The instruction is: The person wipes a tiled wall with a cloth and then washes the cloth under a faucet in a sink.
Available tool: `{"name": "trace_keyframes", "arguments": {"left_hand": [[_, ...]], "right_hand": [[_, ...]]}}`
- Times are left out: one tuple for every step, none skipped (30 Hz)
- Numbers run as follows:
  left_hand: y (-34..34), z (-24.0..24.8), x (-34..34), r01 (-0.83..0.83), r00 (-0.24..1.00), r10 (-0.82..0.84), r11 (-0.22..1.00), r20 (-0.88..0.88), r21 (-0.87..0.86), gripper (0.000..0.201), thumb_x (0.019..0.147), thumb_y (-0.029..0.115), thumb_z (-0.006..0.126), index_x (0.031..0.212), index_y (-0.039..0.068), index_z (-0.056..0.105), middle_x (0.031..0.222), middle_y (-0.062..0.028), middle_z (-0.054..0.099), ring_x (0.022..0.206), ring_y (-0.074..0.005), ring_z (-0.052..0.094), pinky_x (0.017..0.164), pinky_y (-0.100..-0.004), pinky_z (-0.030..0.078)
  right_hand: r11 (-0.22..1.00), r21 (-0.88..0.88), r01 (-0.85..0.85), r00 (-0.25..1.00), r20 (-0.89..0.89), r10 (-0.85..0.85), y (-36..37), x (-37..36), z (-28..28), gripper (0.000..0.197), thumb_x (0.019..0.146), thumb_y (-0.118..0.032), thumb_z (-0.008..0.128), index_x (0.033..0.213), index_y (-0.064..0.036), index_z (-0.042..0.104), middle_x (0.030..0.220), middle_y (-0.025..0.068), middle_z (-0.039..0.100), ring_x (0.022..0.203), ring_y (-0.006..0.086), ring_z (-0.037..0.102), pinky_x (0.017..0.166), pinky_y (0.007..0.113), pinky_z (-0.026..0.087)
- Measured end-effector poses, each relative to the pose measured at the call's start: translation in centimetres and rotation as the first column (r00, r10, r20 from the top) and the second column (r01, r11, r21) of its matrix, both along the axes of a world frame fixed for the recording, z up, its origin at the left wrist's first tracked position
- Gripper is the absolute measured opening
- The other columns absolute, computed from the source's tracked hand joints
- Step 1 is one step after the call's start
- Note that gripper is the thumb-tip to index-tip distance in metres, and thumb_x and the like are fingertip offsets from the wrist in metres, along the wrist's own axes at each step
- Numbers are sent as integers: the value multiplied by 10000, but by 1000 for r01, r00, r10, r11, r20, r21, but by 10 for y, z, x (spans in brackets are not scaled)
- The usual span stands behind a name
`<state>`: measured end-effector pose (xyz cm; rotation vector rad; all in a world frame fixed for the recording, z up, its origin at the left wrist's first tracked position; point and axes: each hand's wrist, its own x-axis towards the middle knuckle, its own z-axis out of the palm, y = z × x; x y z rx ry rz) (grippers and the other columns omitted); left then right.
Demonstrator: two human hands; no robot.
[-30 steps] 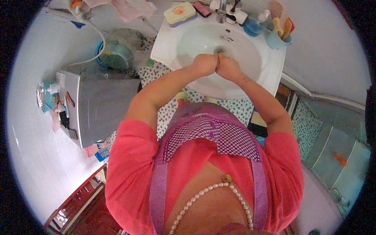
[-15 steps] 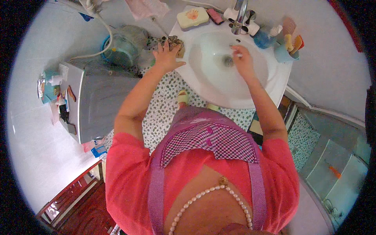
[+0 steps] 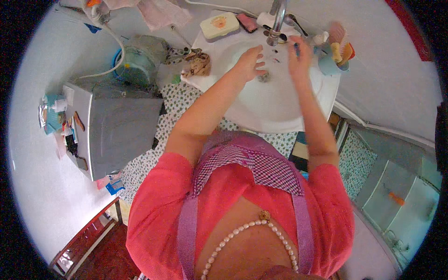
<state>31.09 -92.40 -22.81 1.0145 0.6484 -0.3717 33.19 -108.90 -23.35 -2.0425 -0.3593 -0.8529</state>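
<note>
We look down on our two hands held over a white washbasin (image 3: 280, 109). Our left hand (image 3: 249, 63) is released, fingers spread and palm down, hovering just above the drain (image 3: 264, 77) in the bottom of the bowl and holding nothing. Our right hand (image 3: 298, 58) is raised near the back right of the bowl, just beside the chrome tap (image 3: 276, 21); something small and dark blue shows at its fingertips, but the hand is blurred and we cannot tell whether it grips that thing or merely lies against it. The two hands are near each other but apart, both inside the rim of the basin. On the back ledge of the basin lie a cream soap box (image 3: 218, 24) and, just beside it, a pink bar (image 3: 246, 22). At the right edge of the rim stands a light blue cup (image 3: 329, 65) holding a pink brush (image 3: 339, 33) and yellow pieces. On the left corner of the rim rests a crumpled brownish cloth (image 3: 198, 63). To our left, well apart from the basin, stands a grey cabinet (image 3: 119, 128) with small items along its far edge, and beyond it a teal bucket (image 3: 135, 63) under a white hose (image 3: 112, 35). The floor below the basin is white with green speckles (image 3: 154, 156).
</note>
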Motion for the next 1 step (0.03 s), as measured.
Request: {"name": "trace_keyframes", "arguments": {"left_hand": [[2, -21, 11, 77, 996, -70, 989, 58, -124, 476, 878, 391, 560, 1264, 123, 482, 1206, -112, 503, 1154, -296, 476, 935, -525, 382]], "right_hand": [[1000, -6, 2, 1000, 3, -2, -3, 0, 1, 217, 887, -209, 568, 1057, -77, 590, 1060, 89, 627, 1017, 269, 543, 845, 431, 437]]}}
